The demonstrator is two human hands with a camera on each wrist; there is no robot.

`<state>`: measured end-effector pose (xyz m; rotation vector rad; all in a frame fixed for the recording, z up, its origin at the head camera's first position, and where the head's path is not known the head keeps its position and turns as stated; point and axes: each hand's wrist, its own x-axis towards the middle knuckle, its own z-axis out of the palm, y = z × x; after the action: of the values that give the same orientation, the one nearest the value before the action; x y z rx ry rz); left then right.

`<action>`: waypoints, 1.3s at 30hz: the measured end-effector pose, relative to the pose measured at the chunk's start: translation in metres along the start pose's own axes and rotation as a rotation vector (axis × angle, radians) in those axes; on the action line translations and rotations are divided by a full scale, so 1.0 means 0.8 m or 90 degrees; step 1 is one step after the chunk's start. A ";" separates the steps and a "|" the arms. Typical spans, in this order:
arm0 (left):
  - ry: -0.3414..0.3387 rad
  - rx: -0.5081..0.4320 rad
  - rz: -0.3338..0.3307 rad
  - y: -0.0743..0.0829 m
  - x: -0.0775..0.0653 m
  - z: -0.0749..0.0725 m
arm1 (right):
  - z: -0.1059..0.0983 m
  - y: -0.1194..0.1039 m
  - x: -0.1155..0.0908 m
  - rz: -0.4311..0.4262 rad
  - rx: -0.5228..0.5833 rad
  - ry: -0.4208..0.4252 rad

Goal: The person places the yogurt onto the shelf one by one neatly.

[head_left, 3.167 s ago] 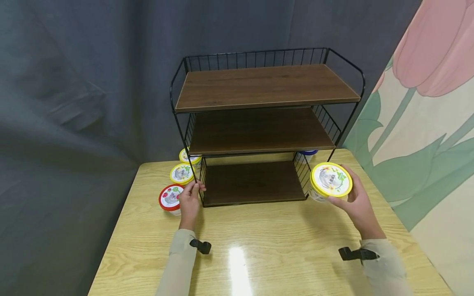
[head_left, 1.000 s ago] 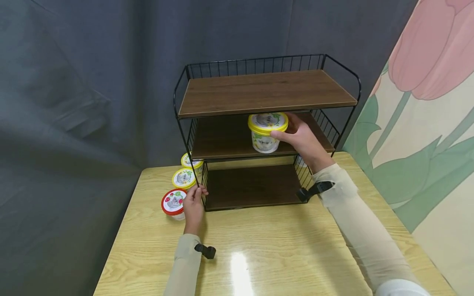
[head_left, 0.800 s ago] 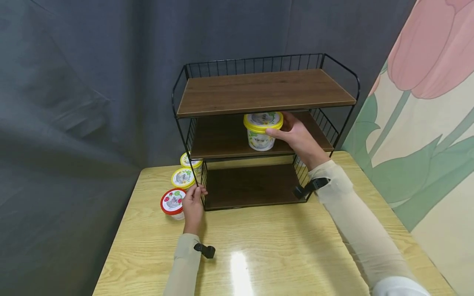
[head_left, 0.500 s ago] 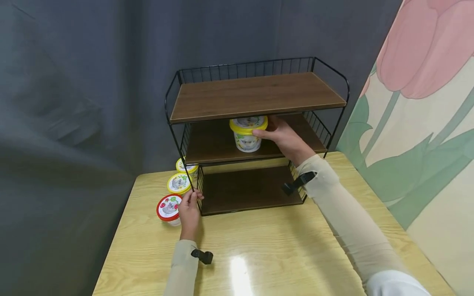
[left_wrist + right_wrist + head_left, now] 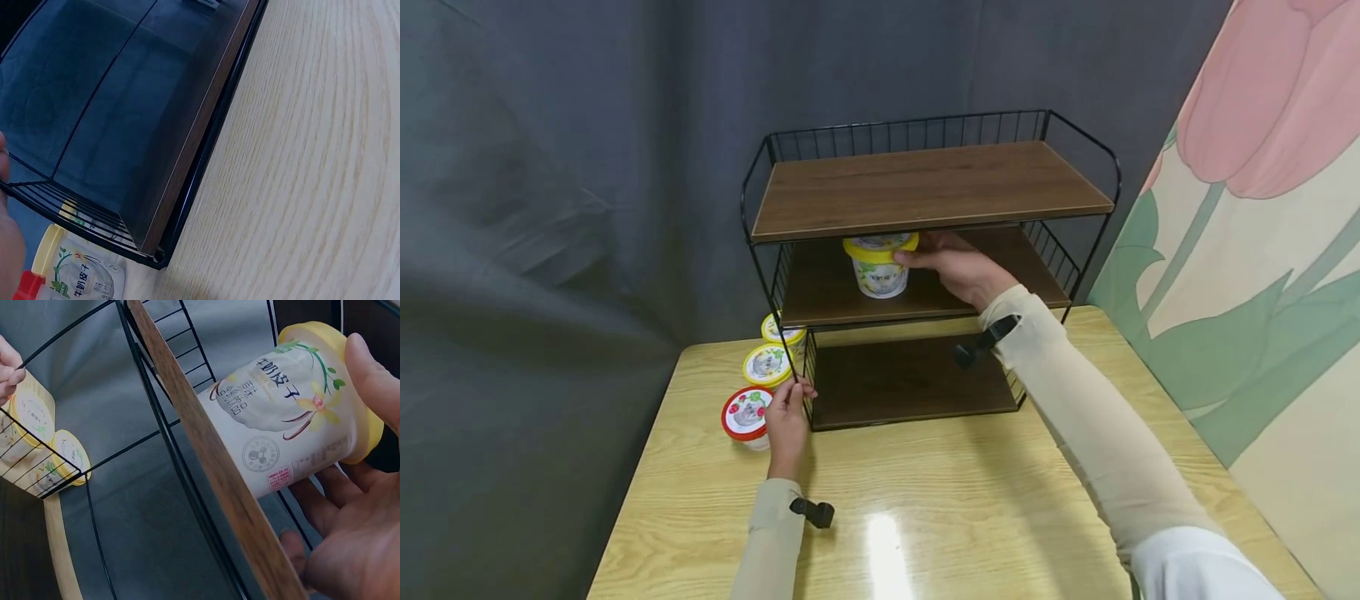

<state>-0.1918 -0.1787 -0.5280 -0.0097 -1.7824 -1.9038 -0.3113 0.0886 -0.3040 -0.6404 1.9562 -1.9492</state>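
My right hand grips a white tub with a yellow lid from its right side, thumb at the front of the lid's rim. The tub is upright over the left-middle part of the rack's middle shelf. In the right wrist view the shelf's front edge hides the base of the tub, so I cannot tell if it touches the board. My left hand pinches the thin black wire post at the rack's lower left front. Its fingers are mostly out of the left wrist view.
Left of the rack, a red-lidded tub and two yellow-lidded tubs, a nearer one and a farther one, stand in a row on the wooden table. The top shelf overhangs the middle one. A dark curtain hangs behind.
My right hand has carried the yellow-lidded tub from beside the rack's right side onto the middle shelf's level, then leftward and slightly deeper. My left hand keeps its hold on the post.
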 end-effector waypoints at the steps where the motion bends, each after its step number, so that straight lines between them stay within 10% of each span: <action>1: 0.001 0.003 0.001 -0.006 0.001 -0.001 | 0.000 0.001 0.002 0.003 0.001 -0.003; 5: 0.011 0.006 0.005 -0.023 0.003 -0.002 | 0.005 0.000 0.009 0.021 -0.002 -0.008; 18: -0.002 -0.007 0.005 0.013 -0.003 0.004 | 0.019 0.001 0.038 0.116 0.005 0.008; 39: -0.007 0.024 -0.019 0.017 -0.002 0.002 | 0.018 0.007 0.042 0.132 0.047 0.006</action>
<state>-0.1854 -0.1766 -0.5156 0.0190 -1.8349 -1.8945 -0.3332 0.0584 -0.3065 -0.3922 1.8643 -1.8902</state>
